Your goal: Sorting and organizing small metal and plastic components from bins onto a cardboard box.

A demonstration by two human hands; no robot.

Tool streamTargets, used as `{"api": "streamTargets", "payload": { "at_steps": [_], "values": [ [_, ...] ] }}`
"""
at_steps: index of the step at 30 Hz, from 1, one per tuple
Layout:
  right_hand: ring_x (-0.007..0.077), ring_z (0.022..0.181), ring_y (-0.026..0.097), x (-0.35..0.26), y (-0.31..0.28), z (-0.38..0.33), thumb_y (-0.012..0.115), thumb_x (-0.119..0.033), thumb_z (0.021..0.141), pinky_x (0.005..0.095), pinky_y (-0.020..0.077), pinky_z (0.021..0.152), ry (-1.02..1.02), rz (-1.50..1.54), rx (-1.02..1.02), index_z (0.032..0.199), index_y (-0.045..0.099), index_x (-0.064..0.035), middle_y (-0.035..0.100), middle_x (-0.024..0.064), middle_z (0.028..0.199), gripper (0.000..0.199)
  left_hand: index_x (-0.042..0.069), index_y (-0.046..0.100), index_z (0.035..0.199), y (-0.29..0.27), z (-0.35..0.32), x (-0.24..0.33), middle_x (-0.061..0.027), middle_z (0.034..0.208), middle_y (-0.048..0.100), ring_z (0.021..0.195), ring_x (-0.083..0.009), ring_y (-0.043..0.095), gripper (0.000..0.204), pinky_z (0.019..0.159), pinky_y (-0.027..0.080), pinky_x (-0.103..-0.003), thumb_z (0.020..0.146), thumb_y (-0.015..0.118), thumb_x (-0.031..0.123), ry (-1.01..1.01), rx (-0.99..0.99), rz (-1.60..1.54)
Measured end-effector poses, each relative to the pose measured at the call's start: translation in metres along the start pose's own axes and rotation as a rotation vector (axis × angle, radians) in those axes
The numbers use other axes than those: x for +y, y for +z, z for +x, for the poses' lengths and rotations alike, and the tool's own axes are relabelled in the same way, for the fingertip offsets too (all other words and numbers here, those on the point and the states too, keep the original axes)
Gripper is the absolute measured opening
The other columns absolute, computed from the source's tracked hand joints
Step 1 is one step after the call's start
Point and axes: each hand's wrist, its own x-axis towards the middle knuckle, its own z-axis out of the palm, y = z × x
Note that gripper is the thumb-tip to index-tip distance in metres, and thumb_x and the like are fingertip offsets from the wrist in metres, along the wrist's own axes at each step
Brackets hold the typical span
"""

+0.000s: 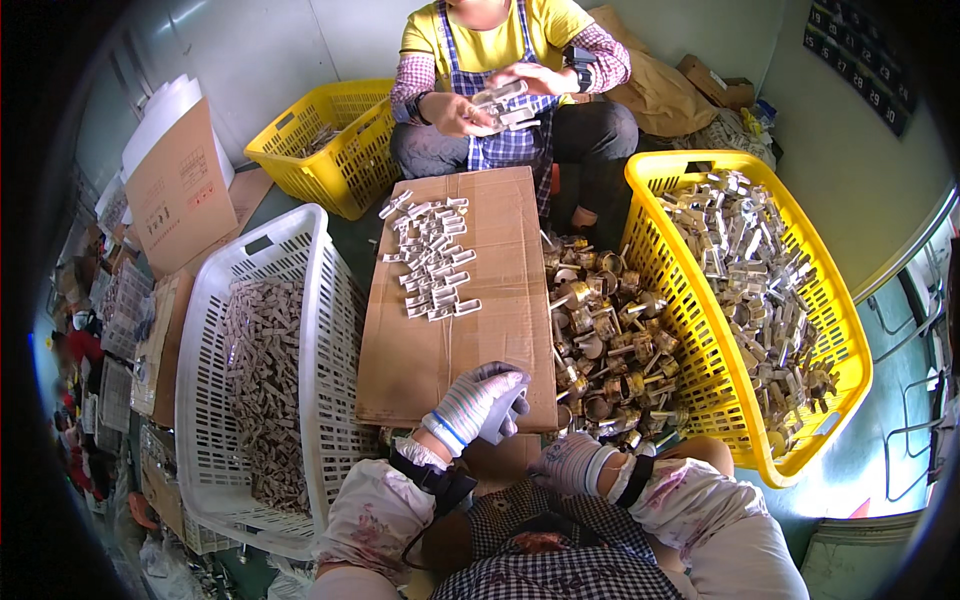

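Observation:
My left hand (482, 402), in a striped grey-white glove, is over the near edge of a cardboard sheet (470, 355). Its fingers are curled together; whatever they hold, if anything, is hidden. Lower and to the right is my right hand (572, 465), gloved too, with its fingers bent down beside a heap of brass-coloured and silvery round metal fittings (610, 350). I cannot make out anything in it. Toward the far left of the cardboard lies a cluster of small silvery metal clips (435, 255). Both of my forearms wear pale sleeve covers and dark bands.
A white basket (312, 380) of small metal pieces stands at left, a yellow basket (700, 325) of silvery metal parts at right. Another yellow basket (375, 150) is at the far left. Opposite, a person (490, 40) in a checked apron holds several metal clips.

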Motion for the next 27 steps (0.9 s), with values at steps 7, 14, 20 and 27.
{"api": "streamTargets", "payload": {
  "at_steps": [7, 14, 20, 27],
  "values": [
    [0.0309, 0.085, 0.067, -0.001, 0.004, -0.002, 0.057, -0.032, 0.088, 0.0425, 0.0542, 0.074, 0.009, -0.013, -0.028, 0.104, 0.066, -0.0117, 0.069, 0.0109, 0.088, 0.027, 0.008, 0.064, 0.100, 0.012, -0.007, 0.010, -0.0105, 0.073, 0.064, 0.046, -0.0204, 0.058, 0.019, 0.041, 0.046, -0.032, 0.092, 0.060, 0.025, -0.005, 0.069, -0.234],
    [0.0309, 0.085, 0.067, -0.003, 0.002, -0.003, 0.057, -0.032, 0.088, 0.0426, 0.0541, 0.074, 0.011, -0.007, -0.023, 0.104, 0.066, -0.0115, 0.069, 0.0114, 0.088, 0.027, 0.003, 0.065, 0.097, 0.012, -0.006, 0.014, -0.0109, 0.073, 0.065, 0.047, -0.0194, 0.059, 0.018, 0.041, 0.047, -0.030, 0.091, 0.061, 0.021, 0.020, 0.140, -0.283],
    [0.0303, 0.086, 0.067, -0.002, 0.003, -0.002, 0.057, -0.032, 0.089, 0.0423, 0.0542, 0.074, 0.022, -0.021, -0.057, 0.104, 0.066, -0.0108, 0.069, 0.0113, 0.089, 0.027, 0.004, 0.065, 0.095, 0.014, -0.004, 0.015, -0.0110, 0.073, 0.065, 0.046, -0.0191, 0.058, 0.017, 0.041, 0.046, -0.030, 0.091, 0.062, 0.020, 0.001, 0.149, -0.265],
    [0.0303, 0.086, 0.068, -0.004, -0.001, -0.003, 0.055, -0.033, 0.090, 0.0419, 0.0544, 0.073, 0.036, -0.020, -0.082, 0.104, 0.066, -0.0109, 0.069, 0.0115, 0.089, 0.029, 0.004, 0.065, 0.097, 0.014, -0.002, 0.015, -0.0109, 0.073, 0.065, 0.047, -0.0195, 0.058, 0.018, 0.042, 0.046, -0.031, 0.091, 0.061, 0.020, 0.030, 0.148, -0.312]
  ]
}}
